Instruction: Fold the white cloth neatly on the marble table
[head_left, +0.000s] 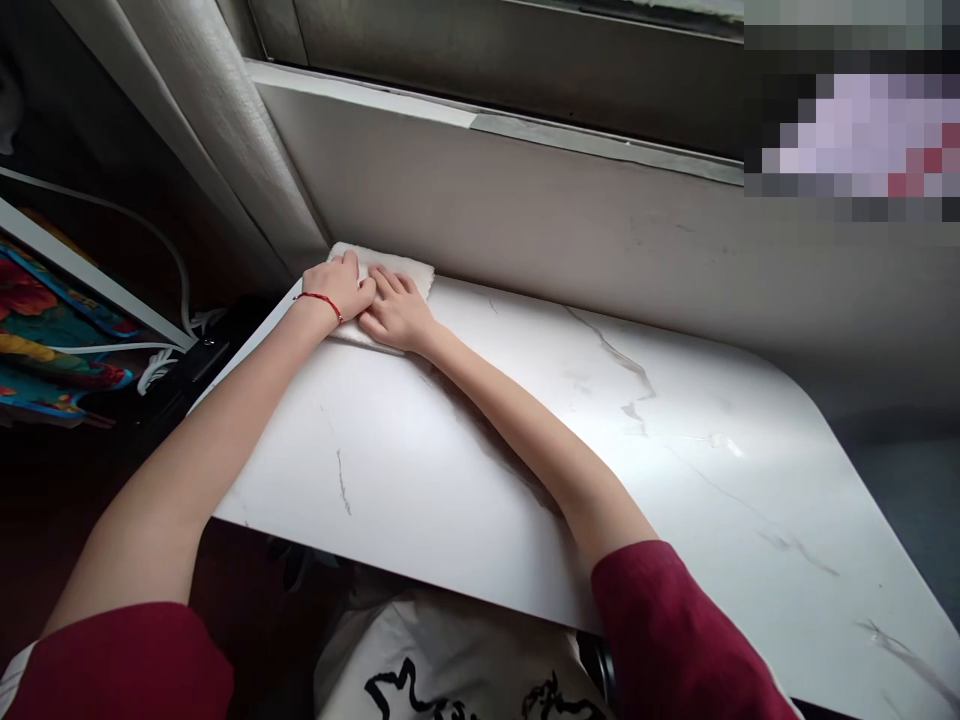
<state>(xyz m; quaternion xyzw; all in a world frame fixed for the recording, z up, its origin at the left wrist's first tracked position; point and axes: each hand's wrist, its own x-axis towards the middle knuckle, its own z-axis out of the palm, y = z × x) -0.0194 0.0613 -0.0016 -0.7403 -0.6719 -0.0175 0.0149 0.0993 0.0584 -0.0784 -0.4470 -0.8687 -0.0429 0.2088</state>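
Note:
A folded white cloth (pixel 415 272) with a scalloped edge lies at the far left corner of a white marble-patterned table (pixel 450 500). My left hand (pixel 341 285), with a red string bracelet (pixel 322 298) on its wrist, rests palm down on the cloth. Its fingers are slightly bent, and the thumb side meets my other hand. Right beside it, my right hand (pixel 399 312) lies flat on the cloth, fingers pointing away from me. The hands hide the middle of the cloth.
Behind the table runs a pale wall (pixel 525 210) below a window ledge (pixel 547 135). A light curtain (pixel 217 130) hangs at the back left. On the left are white cables (pixel 176 260), a white bar (pixel 90 265) and colourful fabric (pixel 52 340). The table's right end is rounded.

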